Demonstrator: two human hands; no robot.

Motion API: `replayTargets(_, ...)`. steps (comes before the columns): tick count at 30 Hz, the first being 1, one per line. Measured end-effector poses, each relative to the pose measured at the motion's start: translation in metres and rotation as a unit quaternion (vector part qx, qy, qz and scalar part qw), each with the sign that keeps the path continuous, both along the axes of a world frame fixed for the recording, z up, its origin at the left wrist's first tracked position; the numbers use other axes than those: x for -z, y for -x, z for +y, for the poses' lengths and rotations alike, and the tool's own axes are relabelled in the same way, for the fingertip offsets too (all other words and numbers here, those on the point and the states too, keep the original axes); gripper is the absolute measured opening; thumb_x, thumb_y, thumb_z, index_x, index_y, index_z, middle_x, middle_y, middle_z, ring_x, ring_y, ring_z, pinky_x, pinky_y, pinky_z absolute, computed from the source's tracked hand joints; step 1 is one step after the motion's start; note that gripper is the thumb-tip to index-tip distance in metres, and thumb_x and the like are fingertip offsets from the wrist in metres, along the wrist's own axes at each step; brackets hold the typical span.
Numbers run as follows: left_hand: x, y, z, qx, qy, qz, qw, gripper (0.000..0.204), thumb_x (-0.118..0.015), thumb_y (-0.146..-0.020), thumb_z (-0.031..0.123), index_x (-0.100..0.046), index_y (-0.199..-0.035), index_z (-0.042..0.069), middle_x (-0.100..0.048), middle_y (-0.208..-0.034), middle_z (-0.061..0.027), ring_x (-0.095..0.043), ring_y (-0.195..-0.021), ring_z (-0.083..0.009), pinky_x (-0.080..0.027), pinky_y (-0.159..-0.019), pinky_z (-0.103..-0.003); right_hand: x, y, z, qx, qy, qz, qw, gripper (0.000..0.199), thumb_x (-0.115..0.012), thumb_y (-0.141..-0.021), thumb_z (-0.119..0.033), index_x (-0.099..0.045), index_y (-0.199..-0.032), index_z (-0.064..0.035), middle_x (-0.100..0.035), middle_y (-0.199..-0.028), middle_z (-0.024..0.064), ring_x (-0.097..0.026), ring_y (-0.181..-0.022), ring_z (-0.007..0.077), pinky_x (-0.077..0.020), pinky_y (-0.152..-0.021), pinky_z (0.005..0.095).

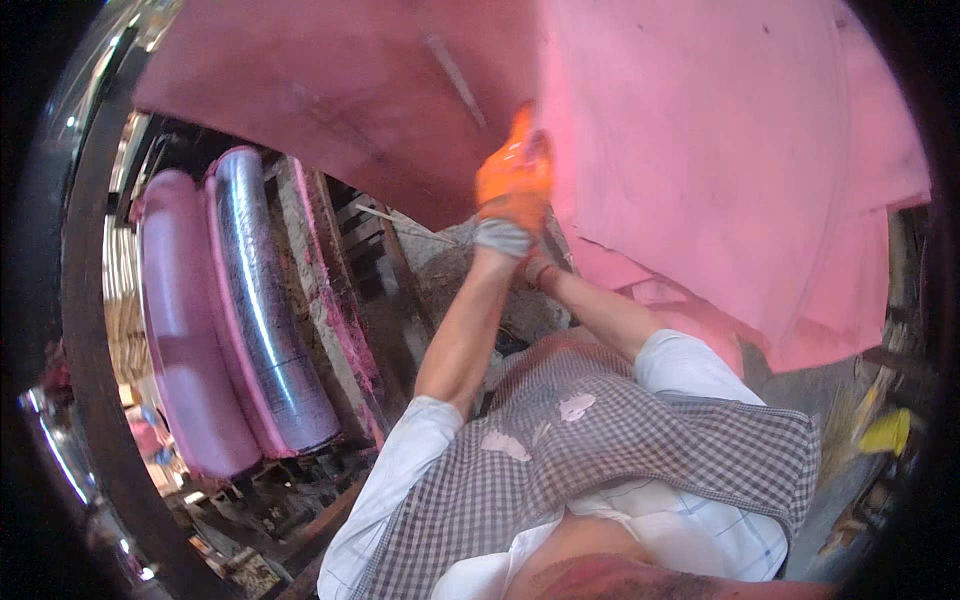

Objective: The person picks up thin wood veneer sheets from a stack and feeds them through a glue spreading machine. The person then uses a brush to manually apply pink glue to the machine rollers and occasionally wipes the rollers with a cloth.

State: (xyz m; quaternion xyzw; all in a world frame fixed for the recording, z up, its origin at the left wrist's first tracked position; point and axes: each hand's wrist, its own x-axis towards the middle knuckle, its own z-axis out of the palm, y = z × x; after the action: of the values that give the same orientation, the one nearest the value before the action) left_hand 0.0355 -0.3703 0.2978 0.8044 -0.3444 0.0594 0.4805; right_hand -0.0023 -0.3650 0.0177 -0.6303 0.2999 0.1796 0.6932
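My left hand (515,180), in an orange glove with a grey cuff, is at the upright edge of a large thin pink sheet (690,150). Its fingers look closed on that edge, though motion smears them a little. To the left of the glove a darker, shaded pink sheet (350,90) spreads across the top; I cannot tell whether both are one piece. Just below and behind my left wrist is my right hand (538,270), also gloved. Most of it is hidden, fingers included. More pink sheet layers (840,320) hang below at the right.
Two large rollers, one pink (195,330) and one shiny and pink-smeared (265,310), stand at the left in a dark frame (90,300). A pink-stained beam (335,300) lies beside them. Something yellow (885,432) is at the far right. My checked apron (600,420) has pale pink patches.
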Motion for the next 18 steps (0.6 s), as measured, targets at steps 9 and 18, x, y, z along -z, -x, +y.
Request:
replayTargets(9, -0.036, 0.142, -0.09, 0.399, 0.043, 0.364, 0.84, 0.09, -0.073, -0.09, 0.039, -0.024, -0.157, 0.003, -0.042, -0.15, -0.0164, -0.044, -0.137, -0.0265, -0.044, -0.104, -0.038, 0.073, 0.249, -0.25, 0.323, -0.107, 0.017, 0.94, 0.066, -0.062, -0.091, -0.051, -0.046, -0.135, -0.0039, -0.065, -0.117, 0.0208, -0.069, -0.1, 0.0385, -0.0563, -0.07, 0.0511)
replayTargets(18, 0.093, 0.058, 0.101, 0.105, 0.034, 0.463, 0.879, 0.071, -0.065, -0.098, 0.029, -0.029, -0.155, 0.005, -0.044, -0.149, -0.0145, -0.044, -0.136, -0.0245, -0.036, -0.112, -0.035, 0.142, 0.359, -0.31, 0.32, 0.253, 0.24, 0.881, 0.05, -0.066, -0.086, -0.053, -0.065, -0.108, -0.0077, -0.069, -0.103, 0.0157, -0.071, -0.086, 0.0279, -0.0555, -0.071, 0.0407)
